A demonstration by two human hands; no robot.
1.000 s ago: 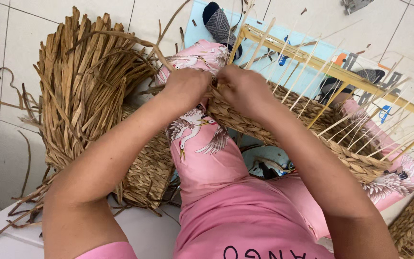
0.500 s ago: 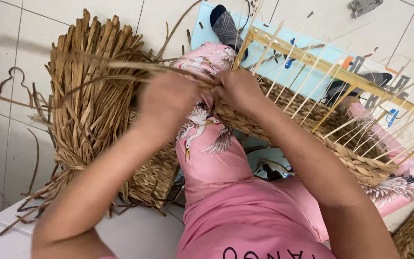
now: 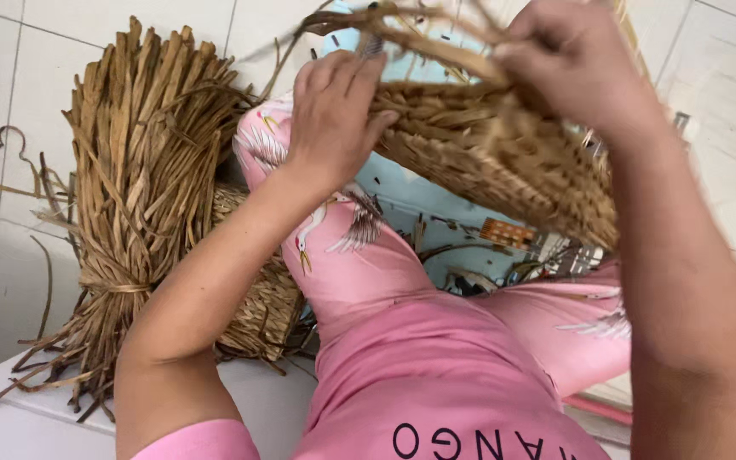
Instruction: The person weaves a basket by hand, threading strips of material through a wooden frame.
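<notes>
Fingers of the left hand [image 3: 334, 115] press together on the woven straw basket [image 3: 504, 162] above the lap; right hand [image 3: 577, 64] pinches loose strands at its rim. Probably light, stiff, brittle (grip the woven wall). Rim blurred; right fingertips hidden.

- Hands: two — one left hand [image 3: 334, 119], one right hand [image 3: 577, 64].
- Woven straw basket pieces in the hands: one [image 3: 504, 162].
- Tied bundles of dried straw [image 3: 142, 187] standing on the floor: one.
- Finished woven pieces lying under the bundle [image 3: 261, 307]: one, partly hidden.
- Loose twisted strands [image 3: 411, 30] drawn between the hands: count unclear, blurred.
- Light blue mats [image 3: 419, 200]: one.
</notes>
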